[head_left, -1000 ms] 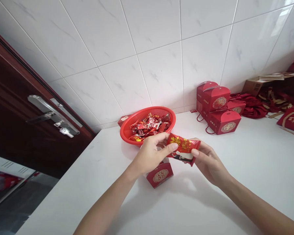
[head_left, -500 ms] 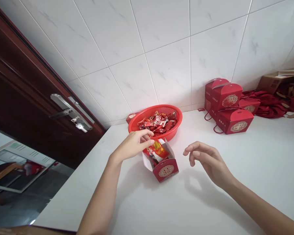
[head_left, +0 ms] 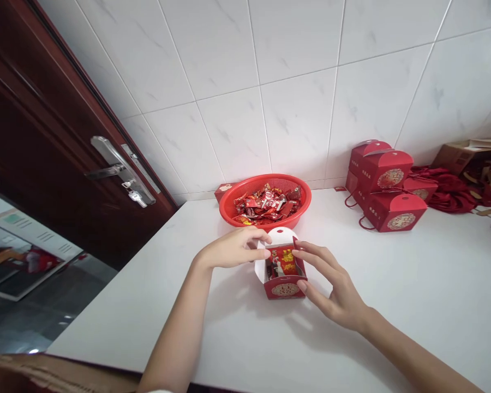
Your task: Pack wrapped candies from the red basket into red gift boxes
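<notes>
A small red gift box [head_left: 285,290] with a gold round emblem stands on the white table, its top open and white inner flaps spread. A shiny red-and-gold packet [head_left: 285,262] lies inside it. At the box's left rear, my left hand [head_left: 238,248] has its thumb and curled fingers on the left wall and flap. My right hand [head_left: 333,284] grips the right side, fingertips along the upper edge and thumb at the front corner. Just behind the box is a red plastic basket [head_left: 306,204] of wrapped sweets [head_left: 265,204].
Several closed red boxes [head_left: 395,213] with cord handles are stacked at the right against the tiled wall. Beyond them lie dark red cords [head_left: 448,188] and a cardboard box [head_left: 454,155]. A brown door [head_left: 36,109] with a metal handle stands left of the table [head_left: 147,305].
The packet, tilted under my left hand before, now lies down inside the box. My right hand has moved left from beside the box onto its right side. The view has shifted slightly.
</notes>
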`<state>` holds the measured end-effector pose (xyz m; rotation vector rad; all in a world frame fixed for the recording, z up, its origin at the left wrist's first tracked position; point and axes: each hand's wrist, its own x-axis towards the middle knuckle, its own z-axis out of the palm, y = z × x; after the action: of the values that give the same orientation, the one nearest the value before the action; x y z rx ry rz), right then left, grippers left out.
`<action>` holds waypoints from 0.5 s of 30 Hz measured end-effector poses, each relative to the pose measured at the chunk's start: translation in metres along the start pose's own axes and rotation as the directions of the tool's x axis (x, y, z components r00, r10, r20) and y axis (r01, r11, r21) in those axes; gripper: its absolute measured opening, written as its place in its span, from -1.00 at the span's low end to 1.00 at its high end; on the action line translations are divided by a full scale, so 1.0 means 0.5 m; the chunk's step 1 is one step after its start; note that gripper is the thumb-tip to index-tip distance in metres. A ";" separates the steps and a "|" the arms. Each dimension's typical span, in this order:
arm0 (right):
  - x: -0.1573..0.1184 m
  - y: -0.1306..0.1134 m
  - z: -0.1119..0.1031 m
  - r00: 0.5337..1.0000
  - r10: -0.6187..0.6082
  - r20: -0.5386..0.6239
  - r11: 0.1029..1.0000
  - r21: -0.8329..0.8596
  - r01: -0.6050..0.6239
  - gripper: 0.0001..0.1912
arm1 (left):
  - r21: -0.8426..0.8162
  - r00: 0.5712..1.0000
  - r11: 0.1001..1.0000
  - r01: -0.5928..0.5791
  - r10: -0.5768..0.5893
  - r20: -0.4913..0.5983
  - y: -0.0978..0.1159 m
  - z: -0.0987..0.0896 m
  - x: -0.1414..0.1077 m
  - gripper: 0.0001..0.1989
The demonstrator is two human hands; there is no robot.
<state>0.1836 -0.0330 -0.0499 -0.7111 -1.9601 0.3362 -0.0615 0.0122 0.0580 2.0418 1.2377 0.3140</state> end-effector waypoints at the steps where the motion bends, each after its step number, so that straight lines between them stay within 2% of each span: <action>1: -0.001 0.000 0.000 1.000 -0.022 -0.001 1.000 -0.004 0.022 -0.52 | -0.045 1.000 0.999 -0.010 0.010 0.004 0.001 0.009 0.004 -0.62; 4: -0.003 0.001 -0.001 0.999 -0.053 0.012 0.998 -0.016 0.053 -0.50 | -0.277 1.000 0.961 -0.020 0.024 0.013 0.004 0.035 0.009 -0.54; 7: -0.005 0.006 -0.002 0.998 -0.042 0.041 0.999 -0.029 0.043 -0.50 | -0.461 0.999 0.887 -0.027 0.010 -0.039 -0.002 0.060 0.010 -0.50; 10: -0.006 0.010 -0.001 0.998 -0.030 0.051 0.999 -0.024 0.031 -0.53 | -0.437 0.986 0.898 -0.055 -0.019 -0.163 -0.014 0.091 0.014 -0.49; 13: -0.007 0.009 0.002 1.000 -0.011 0.019 1.000 0.000 0.011 -0.58 | -0.327 0.951 0.944 -0.044 -0.060 -0.302 -0.025 0.123 0.021 -0.34; 15: -0.008 0.007 0.004 0.999 0.022 -0.027 1.000 0.007 -0.022 -0.62 | -0.302 0.934 0.952 -0.039 -0.073 -0.349 -0.029 0.139 0.025 -0.25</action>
<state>0.1842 -0.0326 -0.0555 -0.7299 -1.9259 0.3448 -0.0278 -0.0044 -0.0034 1.7516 1.3234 0.8471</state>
